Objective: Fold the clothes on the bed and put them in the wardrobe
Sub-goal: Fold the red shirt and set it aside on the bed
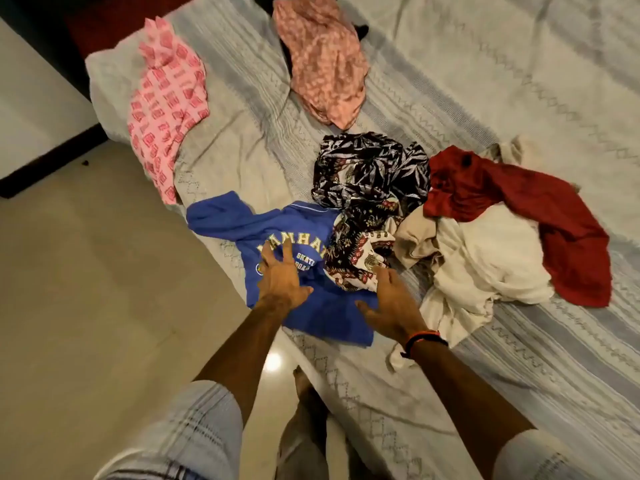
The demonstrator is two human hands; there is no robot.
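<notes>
Landmark for all positions: the blue T-shirt (pixel 304 271), which lies crumpled at the near edge of the bed (pixel 519 81).

Far left of it, a pink patterned garment (pixel 162 112) hangs over the bed corner. Beyond the blue T-shirt and well apart from it lies a salmon floral garment (pixel 325 60). Touching its right side, a dark batik-print shirt (pixel 367 202) overlaps the chest print. Further right sits a cream garment (pixel 485 265), with a red garment (pixel 540 209) draped across it.

The left hand (pixel 280 275) has its fingers spread and rests over the yellow lettering; I see no fabric pinched. The right hand (pixel 391 299), fingers loosely spread, hovers at the T-shirt's right edge just beside the batik hem; I cannot tell if it touches cloth. Nothing is folded yet, and the wardrobe is out of view.

Risks, my judgement:
- The batik shirt lies on the T-shirt, so lifting the T-shirt may drag it along.
- The T-shirt's lower hem hangs over the mattress edge, so a loose grip could let it slide to the floor (pixel 86 271).
- The pink garment may slip off its corner if the bedspread is tugged.
</notes>
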